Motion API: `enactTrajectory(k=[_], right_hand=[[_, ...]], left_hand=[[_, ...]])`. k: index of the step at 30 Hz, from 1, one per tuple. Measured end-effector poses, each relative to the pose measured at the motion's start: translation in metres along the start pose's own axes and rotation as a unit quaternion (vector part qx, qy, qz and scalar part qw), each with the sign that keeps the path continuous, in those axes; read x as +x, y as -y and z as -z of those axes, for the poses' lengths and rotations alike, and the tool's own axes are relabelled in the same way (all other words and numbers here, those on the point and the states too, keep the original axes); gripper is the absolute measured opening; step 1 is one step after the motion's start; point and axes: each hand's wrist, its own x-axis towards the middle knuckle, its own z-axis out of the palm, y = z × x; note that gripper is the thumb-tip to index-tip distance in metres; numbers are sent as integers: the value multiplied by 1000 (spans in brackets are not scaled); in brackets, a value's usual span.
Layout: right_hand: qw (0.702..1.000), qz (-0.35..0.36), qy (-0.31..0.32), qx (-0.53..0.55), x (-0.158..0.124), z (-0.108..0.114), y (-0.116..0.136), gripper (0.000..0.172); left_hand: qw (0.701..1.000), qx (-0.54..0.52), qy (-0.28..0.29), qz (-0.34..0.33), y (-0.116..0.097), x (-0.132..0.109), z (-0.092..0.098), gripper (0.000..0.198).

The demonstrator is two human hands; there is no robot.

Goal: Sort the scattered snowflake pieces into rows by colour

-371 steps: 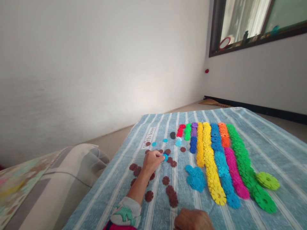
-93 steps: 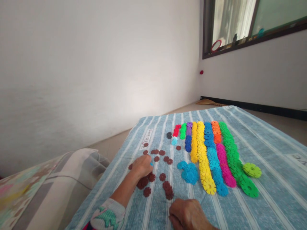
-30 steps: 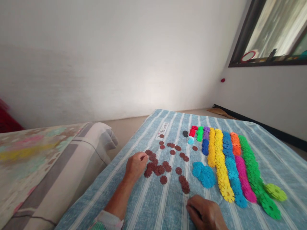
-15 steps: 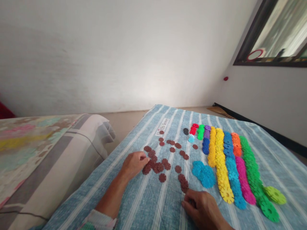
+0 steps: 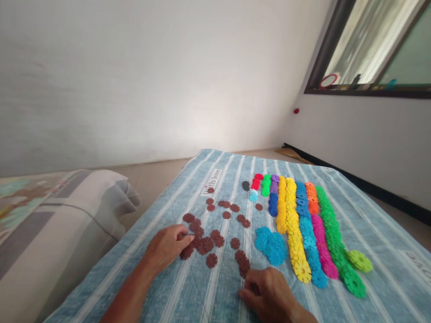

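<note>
My left hand (image 5: 168,246) is over the left edge of a loose heap of brown flower-shaped plastic discs (image 5: 205,245). Its fingers are curled, and the thumb and forefinger come close together at the discs; whatever lies between them is hidden. My right hand (image 5: 269,294) rests closed on the cloth at the near end of a short overlapping row of brown discs (image 5: 241,260). Its curled fingers hide what they hold, if anything. More brown discs (image 5: 226,215) lie scattered beyond the heap. A cluster of light blue discs (image 5: 271,246) sits beyond my right hand.
Overlapping rows of yellow (image 5: 292,224), blue (image 5: 306,229), magenta (image 5: 321,244) and green discs (image 5: 332,229) run along the right of the striped cloth (image 5: 182,287). A black disc (image 5: 246,185) lies near the short red row (image 5: 256,183). A fabric-covered piece (image 5: 77,215) stands left.
The view has turned slightly right, so everything sits further left in it. My left thumb and forefinger have shifted a little over the brown heap. My right hand stays by its row.
</note>
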Motion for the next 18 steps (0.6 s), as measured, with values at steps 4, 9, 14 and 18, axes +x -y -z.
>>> enactTrajectory(k=[4,9,14,18], right_hand=[[1000,-3,-15,7,3,-6,-3,12],[1000,-10,-2,-4,6,-7,0,16],[1000,-9,-3,4,8,-5,2,19],[1000,-8,1,7,11,-6,1,24]], left_hand=[[1000,2,2,-12,3,3,-1,31],[1000,5,8,0,6,7,-1,31],[1000,13,12,-7,8,12,-1,32],[1000,15,14,-3,12,15,-3,34]])
